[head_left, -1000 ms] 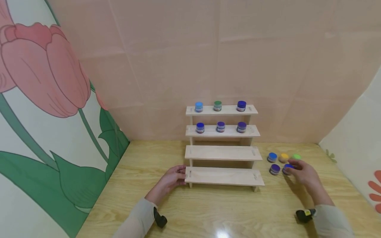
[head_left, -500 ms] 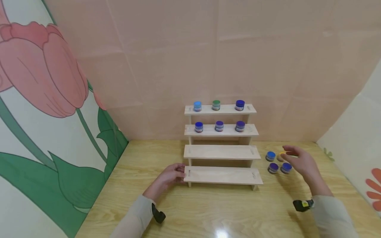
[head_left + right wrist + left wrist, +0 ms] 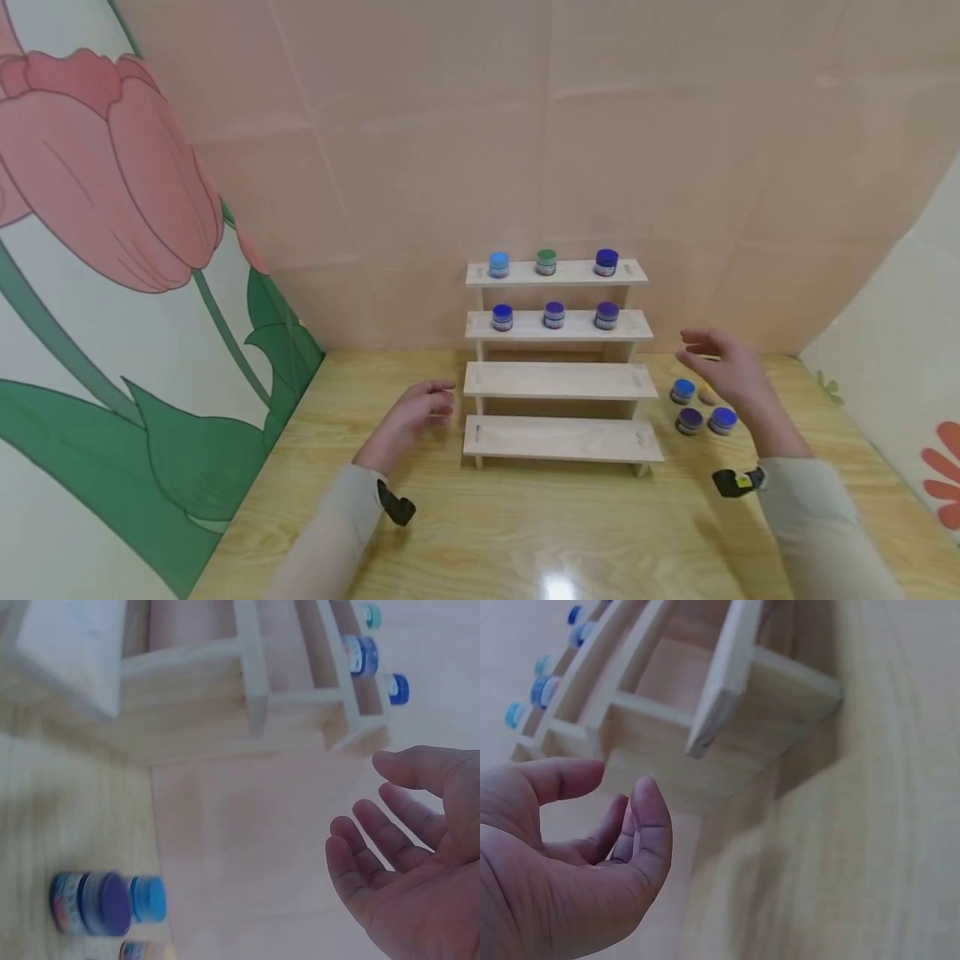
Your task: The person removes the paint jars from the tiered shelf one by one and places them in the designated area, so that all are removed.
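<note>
The left hand (image 3: 408, 417) hovers just left of a four-tier wooden rack (image 3: 558, 380), not touching it. In the left wrist view, that hand (image 3: 585, 862) has loosely bent fingers holding nothing. Above the jars right of the rack is the right hand (image 3: 735, 379), its fingers (image 3: 390, 836) relaxed and empty in the right wrist view. Below it are a light-blue-lidded jar (image 3: 682, 391), a purple-lidded jar (image 3: 689, 421), a blue-lidded jar (image 3: 722, 420) and a partly covered yellow-lidded jar (image 3: 707, 395).
The rack's top tier holds light-blue (image 3: 498, 265), green (image 3: 546, 262) and dark-blue (image 3: 606, 262) jars; the second holds a blue jar (image 3: 502, 317) and two purple-lidded ones (image 3: 554, 314). A draped pink sheet (image 3: 420, 167) and painted walls surround the wooden table (image 3: 562, 525).
The left hand has let go of the rack's lower left end and lifted away. The right hand has moved up from the jars and slightly left; the green-lidded jar is no longer visible.
</note>
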`<state>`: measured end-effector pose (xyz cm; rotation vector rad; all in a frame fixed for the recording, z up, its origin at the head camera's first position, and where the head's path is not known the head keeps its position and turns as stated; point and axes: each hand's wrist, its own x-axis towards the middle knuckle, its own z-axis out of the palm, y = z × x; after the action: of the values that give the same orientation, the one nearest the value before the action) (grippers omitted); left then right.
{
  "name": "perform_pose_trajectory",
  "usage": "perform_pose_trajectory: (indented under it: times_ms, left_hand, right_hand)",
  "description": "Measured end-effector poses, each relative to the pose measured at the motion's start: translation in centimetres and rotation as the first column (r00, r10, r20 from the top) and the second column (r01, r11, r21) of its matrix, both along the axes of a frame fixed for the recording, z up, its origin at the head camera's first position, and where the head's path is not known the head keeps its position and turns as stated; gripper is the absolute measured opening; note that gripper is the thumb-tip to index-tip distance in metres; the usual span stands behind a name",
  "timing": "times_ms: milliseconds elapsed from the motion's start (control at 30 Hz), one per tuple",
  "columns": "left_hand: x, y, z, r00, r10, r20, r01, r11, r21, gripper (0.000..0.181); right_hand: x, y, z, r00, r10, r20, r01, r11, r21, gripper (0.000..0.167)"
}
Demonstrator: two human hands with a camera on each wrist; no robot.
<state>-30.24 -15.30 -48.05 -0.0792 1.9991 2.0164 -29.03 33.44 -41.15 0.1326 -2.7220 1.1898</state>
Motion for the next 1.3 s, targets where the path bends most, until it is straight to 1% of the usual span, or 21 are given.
perform_pose_trajectory:
  times_ms: [133, 267, 400, 500, 633, 800, 933, 1067, 1167, 1300]
  left_hand:
    - [-0.8, -0.3, 1.0, 0.999, 0.030, -0.016, -0.030, 0.999, -0.018, 0.040]
    - [-1.4, -0.1, 1.9, 0.999, 0.042, -0.016, -0.042, 0.999, 0.005, 0.039]
    - [-1.7, 0.3, 2.6, 0.999, 0.040, -0.023, -0.039, 0.999, 0.024, 0.037]
    - [-1.8, 0.6, 3.0, 0.999, 0.035, -0.020, -0.035, 0.999, 0.030, 0.036]
    - [-1.9, 1.1, 3.2, 0.999, 0.026, -0.021, -0.026, 0.999, 0.023, 0.038]
    - [-2.1, 1.8, 3.4, 1.000, 0.008, -0.021, -0.008, 1.000, 0.009, 0.040]
    - [-2.4, 2.3, 3.5, 1.000, 0.009, -0.011, -0.009, 1.000, 0.000, 0.038]
    - [-2.6, 2.7, 3.6, 1.000, 0.002, 0.001, -0.002, 1.000, -0.014, 0.041]
    - [-2.7, 2.9, 3.6, 1.000, -0.002, 0.010, 0.002, 1.000, -0.028, 0.043]
    - [-2.9, 3.1, 3.4, 1.000, -0.007, 0.017, 0.008, 0.999, -0.052, 0.045]
  right_hand:
    - [-0.4, -1.0, 0.8, 1.000, -0.001, -0.003, 0.001, 1.000, -0.006, 0.062]
    - [-0.6, -1.9, 1.5, 1.000, 0.010, 0.021, -0.009, 0.999, -0.032, 0.065]
    - [-0.7, -2.7, 2.0, 0.999, 0.016, 0.041, -0.014, 0.998, -0.060, 0.065]
    - [-0.8, -3.3, 2.4, 0.999, 0.021, 0.031, -0.019, 0.998, -0.066, 0.060]
    - [-1.1, -4.1, 3.0, 0.999, 0.034, 0.025, -0.032, 0.996, -0.078, 0.059]
    - [-1.5, -5.1, 3.5, 0.998, 0.044, 0.050, -0.039, 0.994, -0.106, 0.059]
    - [-2.0, -5.6, 3.6, 0.998, 0.047, 0.028, -0.044, 0.994, -0.096, 0.057]
    - [-2.4, -6.0, 3.8, 0.999, 0.042, 0.001, -0.042, 0.997, -0.066, 0.053]
    - [-2.7, -6.4, 4.1, 0.999, 0.045, 0.002, -0.045, 0.997, -0.065, 0.053]
    - [-3.1, -6.9, 4.4, 0.998, 0.054, 0.011, -0.052, 0.995, -0.090, 0.054]
